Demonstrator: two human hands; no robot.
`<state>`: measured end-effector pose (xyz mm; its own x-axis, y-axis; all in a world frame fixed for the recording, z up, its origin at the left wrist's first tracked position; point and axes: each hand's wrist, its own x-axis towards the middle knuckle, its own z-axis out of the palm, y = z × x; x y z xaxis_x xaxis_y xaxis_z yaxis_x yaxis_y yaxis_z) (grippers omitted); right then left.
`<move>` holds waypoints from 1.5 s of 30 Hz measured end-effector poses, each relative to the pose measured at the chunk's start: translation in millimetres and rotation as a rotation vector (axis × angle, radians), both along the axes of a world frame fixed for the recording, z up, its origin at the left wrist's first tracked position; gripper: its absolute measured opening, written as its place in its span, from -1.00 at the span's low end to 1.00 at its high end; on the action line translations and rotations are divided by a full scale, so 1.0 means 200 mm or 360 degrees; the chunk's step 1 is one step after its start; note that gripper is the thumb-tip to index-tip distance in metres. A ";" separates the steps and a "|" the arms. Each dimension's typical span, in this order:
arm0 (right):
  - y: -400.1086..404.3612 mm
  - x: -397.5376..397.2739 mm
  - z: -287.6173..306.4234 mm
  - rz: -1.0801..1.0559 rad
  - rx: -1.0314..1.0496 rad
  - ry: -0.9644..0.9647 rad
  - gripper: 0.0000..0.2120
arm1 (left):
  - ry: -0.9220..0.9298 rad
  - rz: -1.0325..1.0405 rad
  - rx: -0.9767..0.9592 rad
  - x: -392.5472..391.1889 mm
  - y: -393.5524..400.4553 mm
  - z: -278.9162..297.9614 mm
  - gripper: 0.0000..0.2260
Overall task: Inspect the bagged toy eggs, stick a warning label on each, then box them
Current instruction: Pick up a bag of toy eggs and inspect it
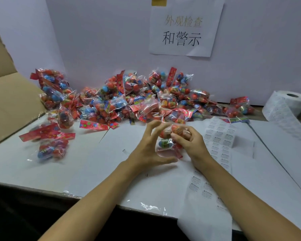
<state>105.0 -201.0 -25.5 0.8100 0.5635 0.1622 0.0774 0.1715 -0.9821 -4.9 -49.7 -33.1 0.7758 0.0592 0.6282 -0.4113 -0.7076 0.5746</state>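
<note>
A clear bag of red and blue toy eggs (166, 142) is held above the white table, in the middle of the view. My right hand (189, 141) grips it from the right, fingers curled round an orange-red egg. My left hand (149, 146) is beside it on the left, fingers spread and straight, thumb reaching under the bag. A big heap of bagged eggs (129, 100) lies along the back wall. A strip of warning labels (219, 136) runs from the roll down past my right forearm.
An open cardboard box (9, 101) stands at the far left. Two loose bags (50, 145) lie near it. A label roll (285, 105) sits at the right back. A paper sign (184, 32) hangs on the wall. The table's front edge (42, 192) is close.
</note>
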 end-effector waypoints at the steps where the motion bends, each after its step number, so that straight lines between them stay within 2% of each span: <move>1: 0.00 0.00 0.00 0.0001 0.0026 0.0020 -0.69 | 0.0080 0.0006 -0.0172 0.00 0.00 0.01 -0.13; 3: -0.01 0.00 0.01 0.0026 0.0037 0.0034 -0.69 | 0.0288 0.0103 -0.0699 0.00 0.00 0.04 -0.21; 5: -0.02 -0.01 0.01 0.0088 -0.0007 -0.0005 -0.69 | 0.0529 0.0056 -0.1162 0.01 0.02 0.06 -0.36; 7: -0.03 -0.02 0.02 0.0149 -0.0045 -0.0072 -0.69 | 0.0609 -0.0035 -0.1261 0.03 0.04 0.06 -0.57; 9: -0.03 -0.04 0.03 0.0154 -0.0078 -0.0057 -0.67 | 0.0612 -0.0070 -0.1361 0.04 0.04 0.07 -0.70; 13: -0.02 -0.04 0.03 0.0061 -0.0190 -0.0048 -0.66 | 0.0572 -0.0084 -0.1499 0.02 0.02 0.06 -0.84; 16: -0.02 -0.04 0.04 0.0161 -0.0214 -0.0078 -0.55 | 0.0447 0.0016 -0.1598 0.00 0.02 0.05 -0.93; 19: -0.03 -0.04 0.03 0.0326 -0.0253 -0.0192 -0.62 | 0.0300 0.0076 -0.1904 -0.01 0.03 0.07 -0.83; 22: -0.03 -0.04 0.01 0.0456 -0.0233 -0.0239 -0.65 | 0.0324 0.0005 -0.2075 -0.03 0.05 0.08 -0.76; 25: -0.04 -0.02 0.02 0.0349 -0.0164 -0.0134 -0.66 | 0.0351 -0.0151 -0.2171 -0.05 0.05 0.09 -0.79; 28: -0.04 0.01 0.03 0.0274 0.0017 0.0103 -0.76 | 0.0469 -0.0434 -0.2189 -0.07 0.04 0.11 -0.60; 31: -0.06 0.03 0.04 0.0320 0.0077 0.0286 -0.81 | 0.0692 -0.0486 -0.2230 -0.08 0.03 0.12 -0.39; 36: -0.06 0.01 0.04 0.0310 0.0085 0.0258 -0.53 | 0.0815 -0.0412 -0.2038 -0.08 -0.01 0.14 -0.34; 39: -0.05 0.00 0.03 0.0235 0.0100 0.0218 -0.41 | 0.0908 -0.0415 -0.2036 -0.09 0.00 0.14 -0.21; 42: -0.06 -0.01 0.03 0.0245 0.0128 0.0086 -0.32 | 0.1090 -0.0384 -0.1923 -0.09 0.00 0.13 -0.24; 43: -0.05 -0.02 0.03 0.0245 0.0121 0.0032 -0.32 | 0.1101 -0.0368 -0.1829 -0.09 0.00 0.12 -0.32; 45: -0.05 -0.03 0.04 0.0228 0.0150 -0.0023 -0.33 | 0.1040 -0.0390 -0.1676 -0.08 0.00 0.10 -0.59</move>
<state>98.8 -211.0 -17.3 0.7198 0.6548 0.2304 0.0593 0.2727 -0.9603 -21.5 -49.4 -13.3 0.9844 0.1076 -0.1393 0.1060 0.2695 0.9571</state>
